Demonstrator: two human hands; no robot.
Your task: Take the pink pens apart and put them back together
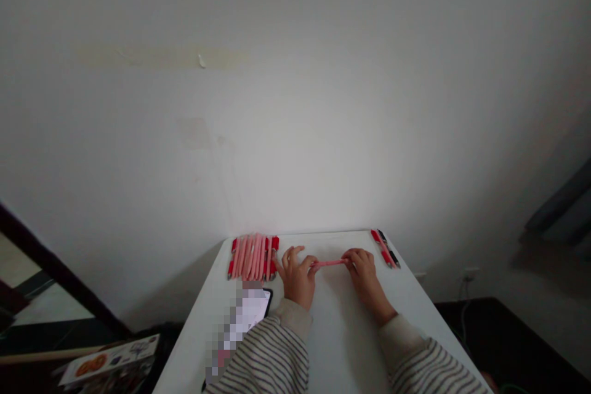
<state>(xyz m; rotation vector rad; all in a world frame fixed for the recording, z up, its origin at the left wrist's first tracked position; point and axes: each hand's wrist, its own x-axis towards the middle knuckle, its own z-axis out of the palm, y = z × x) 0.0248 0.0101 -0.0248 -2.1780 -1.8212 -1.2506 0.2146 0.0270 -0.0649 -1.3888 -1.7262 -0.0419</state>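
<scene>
A pink pen (329, 263) lies crosswise just above the white table (341, 332), held at both ends. My left hand (298, 277) pinches its left end, the other fingers raised. My right hand (362, 271) grips its right end with curled fingers. Both wrists wear striped sleeves. A row of several pink pens with red caps (253, 257) lies side by side to the left of my left hand, near the table's far edge.
Two or three red and black pens (385, 249) lie at the table's far right corner. A phone (249, 311), its screen blurred, lies by my left forearm. A white wall stands right behind the table. A printed box (108, 358) sits low at the left.
</scene>
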